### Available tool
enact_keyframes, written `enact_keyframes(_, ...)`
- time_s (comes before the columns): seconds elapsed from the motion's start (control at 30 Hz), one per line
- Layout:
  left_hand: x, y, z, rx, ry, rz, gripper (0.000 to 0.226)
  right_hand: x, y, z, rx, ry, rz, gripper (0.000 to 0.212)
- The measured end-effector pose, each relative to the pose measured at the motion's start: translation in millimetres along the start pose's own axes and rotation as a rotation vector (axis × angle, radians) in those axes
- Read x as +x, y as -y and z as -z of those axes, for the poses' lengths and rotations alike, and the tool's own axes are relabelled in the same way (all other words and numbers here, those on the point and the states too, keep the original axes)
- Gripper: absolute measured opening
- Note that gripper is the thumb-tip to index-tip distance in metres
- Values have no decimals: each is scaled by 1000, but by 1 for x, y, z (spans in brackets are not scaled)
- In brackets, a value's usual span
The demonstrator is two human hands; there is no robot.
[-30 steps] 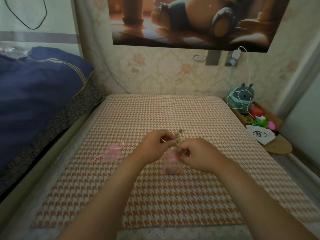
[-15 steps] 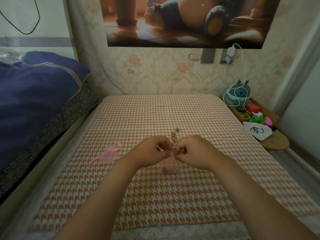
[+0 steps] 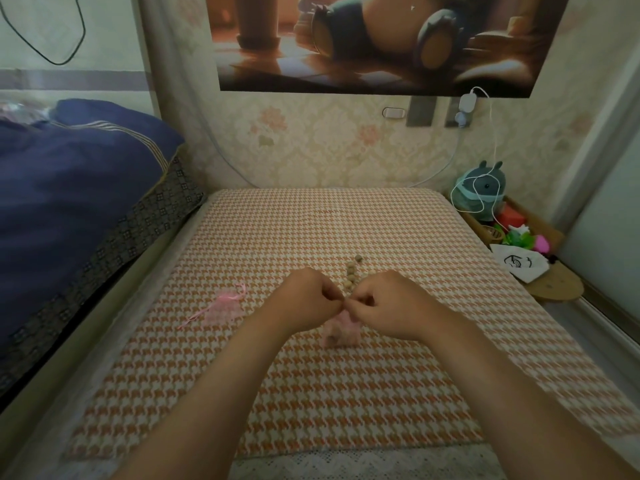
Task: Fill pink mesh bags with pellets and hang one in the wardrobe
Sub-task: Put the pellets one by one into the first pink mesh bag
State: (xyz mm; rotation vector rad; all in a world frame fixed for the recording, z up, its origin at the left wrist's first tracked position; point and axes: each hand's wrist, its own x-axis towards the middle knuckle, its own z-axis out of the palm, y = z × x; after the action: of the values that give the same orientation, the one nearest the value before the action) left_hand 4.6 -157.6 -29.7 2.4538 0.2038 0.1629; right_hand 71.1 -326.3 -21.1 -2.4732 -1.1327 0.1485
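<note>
A pink mesh bag [image 3: 337, 330] with pellets inside hangs just above the houndstooth tablecloth [image 3: 346, 393], held at its top by both hands. My left hand [image 3: 308, 299] and my right hand [image 3: 384, 303] meet fingertip to fingertip and pinch the bag's mouth or its drawstrings; which of the two is hidden. A short row of loose brown pellets [image 3: 351, 278] lies on the cloth just beyond my fingers. A second pink mesh bag [image 3: 223, 308] with a ribbon lies flat to the left. No wardrobe is in view.
A bed with a dark blue quilt [image 3: 69, 188] borders the table on the left. At the right a low wooden stand [image 3: 554, 289] carries a teal plush toy [image 3: 479, 192], a white cable, bright toys and a white pouch [image 3: 521, 266]. A wall stands behind.
My hands have come closer together above the bag, and its top has bunched between my fingertips. The bag now hangs a little nearer to me.
</note>
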Motion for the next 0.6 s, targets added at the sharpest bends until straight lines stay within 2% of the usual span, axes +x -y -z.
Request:
enact_keyframes(0.17, -2, 3, 5, 4, 91, -44, 23, 0, 1, 1, -55, 11, -2, 21)
enact_keyframes(0.27, -1, 7, 7, -44, 99, -62, 25, 0, 2, 2, -74, 25, -5, 26)
enact_keyframes(0.4, 12, 19, 9, -199, -78, -42, 18, 1, 3, 2, -79, 16, 1, 28)
enact_keyframes(0.47, 21, 31, 9, -187, -190, -6, 18, 2, 2, 1, -78, 5, 11, 27)
enact_keyframes(0.53, 29, 43, 3, -137, -222, 38, 25, 4, -1, 0, -65, -1, 18, 26)
enact_keyframes(0.6, 36, 55, -7, -85, -186, 53, 32, 5, -5, -2, -45, -12, 18, 23)
